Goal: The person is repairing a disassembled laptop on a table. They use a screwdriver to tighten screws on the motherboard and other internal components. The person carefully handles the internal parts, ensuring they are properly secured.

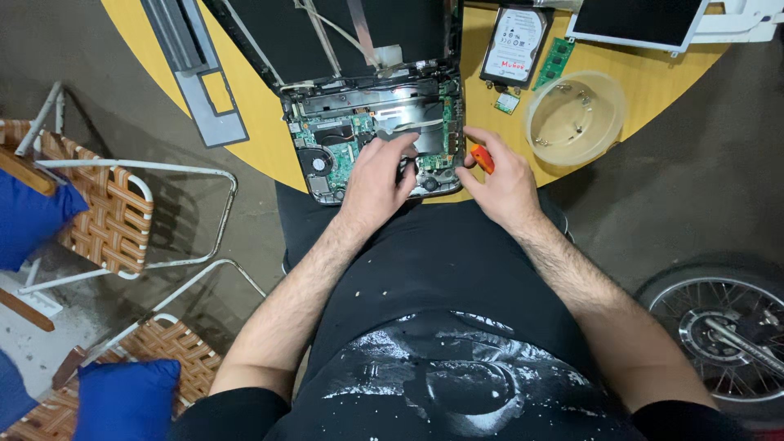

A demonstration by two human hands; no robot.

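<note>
the opened laptop (376, 135) shows a glossy green circuit board and dull grey metal. the table (261, 139) is smooth yellow laminate. right of it, a translucent plastic bowl (574, 118); far left, a woven-strap chair (110, 216) on white metal tubing.

Screwdriver (483, 158) mostly hidden in right hand (502, 181); wheel (723, 327) cut by edge.

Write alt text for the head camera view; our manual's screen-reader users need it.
A person's left hand rests on the exposed circuit board of an opened laptop on a yellow round table, while the right hand holds an orange-handled tool at its edge. A hard drive, memory stick and plastic bowl lie nearby.
</note>
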